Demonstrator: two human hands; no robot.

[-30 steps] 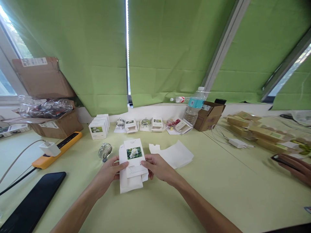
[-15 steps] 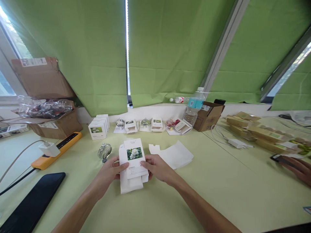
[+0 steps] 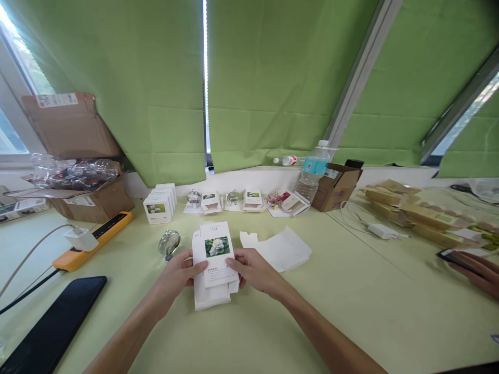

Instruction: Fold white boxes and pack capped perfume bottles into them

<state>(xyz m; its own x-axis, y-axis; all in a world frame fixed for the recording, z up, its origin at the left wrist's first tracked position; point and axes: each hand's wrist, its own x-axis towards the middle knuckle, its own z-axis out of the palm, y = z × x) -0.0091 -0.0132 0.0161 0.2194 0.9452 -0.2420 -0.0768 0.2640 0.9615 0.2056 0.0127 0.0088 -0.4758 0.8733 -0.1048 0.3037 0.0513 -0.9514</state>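
Around the middle of the worktop [image 3: 249, 332], well short of its back edge, a white carton [image 3: 218, 265] lies squarely between two bare hands, the flower picture on its front turned up toward the person. Its long axis runs away from the person toward the back edge, the top leaning slightly left. Flaps stick out at its lower end, and a side panel shows past the front on the left. From where I stand I can't tell whether it rests on the surface or is held just above it.

Neither hand is clearly nearer. The left hand [image 3: 180, 271] pinches the carton's left side and the right hand [image 3: 255, 267] pinches its right side, facing each other across the lower half. Each thumb presses on the printed front, while the other fingers curl behind, mostly hidden. Both forearms slant inward from the near side, the right one at the flatter angle.

Just beyond the left hand sits a glass bottle [image 3: 170, 241], tilted, its dark cap toward the person. Past the right hand lies some flat white card [image 3: 284, 252], fanning toward the right. Farther out, a stack of boxes [image 3: 159, 214] stands near the back edge, left of the carton. Well apart, at the right, someone else's hand [image 3: 477, 267] lies over a dark device.
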